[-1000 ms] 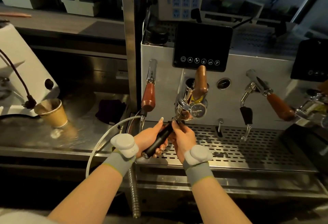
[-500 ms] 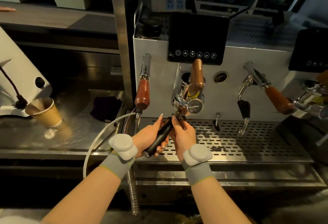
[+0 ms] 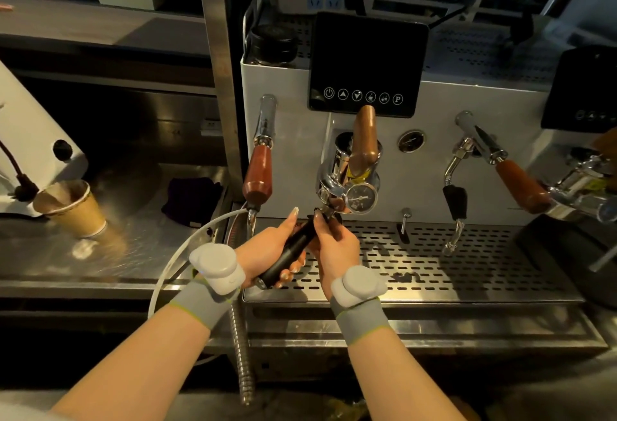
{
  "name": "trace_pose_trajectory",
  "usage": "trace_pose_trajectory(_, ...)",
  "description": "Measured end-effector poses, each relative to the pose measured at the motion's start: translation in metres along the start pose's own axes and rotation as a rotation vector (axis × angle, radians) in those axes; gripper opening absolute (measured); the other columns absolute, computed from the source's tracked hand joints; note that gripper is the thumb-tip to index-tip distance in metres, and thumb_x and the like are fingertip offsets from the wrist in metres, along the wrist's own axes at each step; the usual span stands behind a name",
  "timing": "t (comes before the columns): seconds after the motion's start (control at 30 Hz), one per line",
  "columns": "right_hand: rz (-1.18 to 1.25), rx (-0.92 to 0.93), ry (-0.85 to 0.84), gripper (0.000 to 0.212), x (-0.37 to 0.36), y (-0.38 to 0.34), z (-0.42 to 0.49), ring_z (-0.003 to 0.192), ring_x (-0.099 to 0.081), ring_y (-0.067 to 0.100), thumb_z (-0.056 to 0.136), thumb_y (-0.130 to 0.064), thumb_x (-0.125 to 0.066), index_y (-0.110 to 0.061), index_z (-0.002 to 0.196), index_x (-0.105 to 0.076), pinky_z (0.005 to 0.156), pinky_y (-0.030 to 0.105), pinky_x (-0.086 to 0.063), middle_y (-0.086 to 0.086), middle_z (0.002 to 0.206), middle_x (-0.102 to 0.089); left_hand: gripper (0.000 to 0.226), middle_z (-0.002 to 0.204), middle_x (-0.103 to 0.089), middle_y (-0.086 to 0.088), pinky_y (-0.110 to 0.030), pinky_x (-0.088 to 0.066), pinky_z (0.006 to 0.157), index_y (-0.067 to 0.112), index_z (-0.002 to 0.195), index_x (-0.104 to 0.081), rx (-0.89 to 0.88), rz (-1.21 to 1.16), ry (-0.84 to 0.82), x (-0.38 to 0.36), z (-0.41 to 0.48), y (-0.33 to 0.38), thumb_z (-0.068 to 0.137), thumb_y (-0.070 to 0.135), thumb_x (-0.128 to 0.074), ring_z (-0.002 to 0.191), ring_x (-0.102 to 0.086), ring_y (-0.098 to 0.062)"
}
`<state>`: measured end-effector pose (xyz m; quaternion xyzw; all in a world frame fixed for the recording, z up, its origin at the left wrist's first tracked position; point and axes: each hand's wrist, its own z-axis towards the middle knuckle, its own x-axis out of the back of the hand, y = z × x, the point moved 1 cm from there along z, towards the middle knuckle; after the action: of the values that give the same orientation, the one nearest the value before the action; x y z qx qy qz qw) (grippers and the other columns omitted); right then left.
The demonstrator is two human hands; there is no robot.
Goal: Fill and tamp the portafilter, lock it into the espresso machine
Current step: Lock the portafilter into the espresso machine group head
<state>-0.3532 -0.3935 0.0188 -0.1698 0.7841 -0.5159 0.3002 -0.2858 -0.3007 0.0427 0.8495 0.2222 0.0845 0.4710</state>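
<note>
While my left hand (image 3: 267, 248) curls round the lower end of the black-handled metal portafilter (image 3: 295, 243), my right hand (image 3: 335, 248) pinches the handle higher up. Its basket end sits just under the chrome group head (image 3: 337, 183) of the white espresso machine (image 3: 293, 140), above the slotted steel drip tray (image 3: 467, 270). Leftward, a brown paper cup (image 3: 71, 210) stands on the steel tabletop (image 3: 140, 253).

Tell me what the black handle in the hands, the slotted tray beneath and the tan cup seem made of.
Portafilter handle: probably black plastic or rubber, matte, hardly any glare. Drip tray: likely stainless steel, silvery, brushed, catching reflections. Paper cup: tan kraft paper, dull wall, white rim.
</note>
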Motion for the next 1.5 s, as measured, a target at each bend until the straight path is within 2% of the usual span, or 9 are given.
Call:
trace_pose_trajectory(0.23, -0.101, 0.064, -0.021, 0.014, 0.014, 0.003, -0.003, 0.097, -0.066, 0.024, 0.092, -0.02, -0.056, -0.021, 0.082, -0.066, 0.084, 0.032, -0.052, 0.008, 0.091, -0.069, 0.068, 0.043, -0.05, -0.002, -0.016, -0.038, 0.031, 0.008, 0.062, -0.052, -0.051, -0.108, 0.056, -0.025, 0.001, -0.01, 0.087, 0.065, -0.025, 0.03, -0.045, -0.011)
trace_pose_trajectory(0.43, -0.058, 0.043, -0.014, 0.015, 0.008, 0.002, -0.004, 0.095, -0.066, 0.025, 0.091, -0.019, -0.058, -0.021, 0.078, -0.065, 0.088, 0.036, -0.053, 0.006, 0.088, -0.069, 0.069, 0.044, -0.049, 0.0, -0.015, -0.037, 0.03, 0.009, 0.062, -0.051, 0.004, -0.094, 0.003, -0.014, -0.002, -0.004, 0.087, 0.067, -0.023, 0.029, -0.043, -0.009)
trace_pose_trajectory(0.6, 0.027, -0.002, -0.017, 0.009, 0.0, -0.001, 0.0, 0.098, -0.065, 0.025, 0.091, -0.015, -0.058, -0.018, 0.085, -0.064, 0.074, 0.024, -0.053, 0.011, 0.099, -0.067, 0.069, 0.045, -0.047, 0.0, -0.016, -0.037, 0.031, 0.01, 0.061, -0.05, 0.003, -0.024, -0.041, 0.004, 0.002, 0.0, 0.086, 0.068, -0.022, 0.03, -0.041, -0.009)
trace_pose_trajectory(0.73, 0.041, -0.042, -0.059, 0.007, -0.002, 0.001, 0.006, 0.106, -0.063, 0.029, 0.092, -0.013, -0.056, -0.014, 0.092, -0.062, 0.074, 0.024, -0.053, 0.015, 0.106, -0.065, 0.07, 0.045, -0.047, 0.0, -0.016, -0.037, 0.031, 0.01, 0.061, -0.051, 0.013, 0.015, -0.031, 0.009, 0.008, -0.001, 0.085, 0.07, -0.022, 0.029, -0.042, -0.01)
trace_pose_trajectory(0.87, -0.001, -0.036, -0.07, 0.012, -0.001, 0.008, 0.006, 0.098, -0.063, 0.025, 0.093, -0.015, -0.055, -0.02, 0.085, -0.062, 0.073, 0.024, -0.053, 0.009, 0.097, -0.066, 0.07, 0.043, -0.048, 0.0, -0.016, -0.038, 0.032, 0.01, 0.059, -0.051, 0.03, 0.01, -0.015, 0.008, 0.011, -0.011, 0.087, 0.068, -0.022, 0.029, -0.042, -0.01)
trace_pose_trajectory(1.07, -0.012, -0.107, -0.072, 0.01, 0.007, 0.028, 0.002, 0.098, -0.064, 0.025, 0.093, -0.012, -0.054, -0.017, 0.089, -0.062, 0.074, 0.025, -0.054, 0.011, 0.101, -0.066, 0.071, 0.04, -0.048, -0.001, -0.015, -0.037, 0.03, 0.01, 0.057, -0.051, 0.1, -0.022, 0.012, 0.004, 0.015, -0.033, 0.085, 0.071, -0.024, 0.026, -0.043, -0.011)
trace_pose_trajectory(1.2, -0.009, -0.159, -0.08, 0.011, 0.009, 0.037, -0.003, 0.085, -0.065, 0.021, 0.094, -0.012, -0.054, -0.014, 0.085, -0.061, 0.055, 0.016, -0.054, 0.014, 0.097, -0.065, 0.072, 0.04, -0.048, 0.0, -0.016, -0.037, 0.032, 0.012, 0.057, -0.05, 0.124, -0.023, 0.017, 0.003, 0.014, -0.048, 0.082, 0.074, -0.023, 0.028, -0.043, -0.011)
trace_pose_trajectory(1.3, -0.049, -0.165, -0.093, 0.011, 0.011, 0.04, -0.001, 0.082, -0.066, 0.018, 0.093, -0.015, -0.055, -0.015, 0.084, -0.06, 0.054, 0.017, -0.052, 0.014, 0.098, -0.066, 0.072, 0.041, -0.048, 0.0, -0.015, -0.038, 0.033, 0.012, 0.057, -0.05, 0.124, -0.053, 0.008, 0.003, 0.012, -0.051, 0.082, 0.074, -0.023, 0.028, -0.043, -0.011)
trace_pose_trajectory(1.5, -0.032, -0.161, -0.136, 0.013, 0.011, 0.03, 0.003, 0.078, -0.066, 0.014, 0.094, -0.014, -0.052, -0.01, 0.105, -0.058, 0.05, 0.015, -0.051, 0.005, 0.089, -0.067, 0.069, 0.04, -0.048, 0.0, -0.015, -0.037, 0.031, 0.012, 0.059, -0.05, 0.103, -0.103, -0.017, 0.001, 0.012, -0.045, 0.082, 0.072, -0.025, 0.027, -0.042, -0.01)
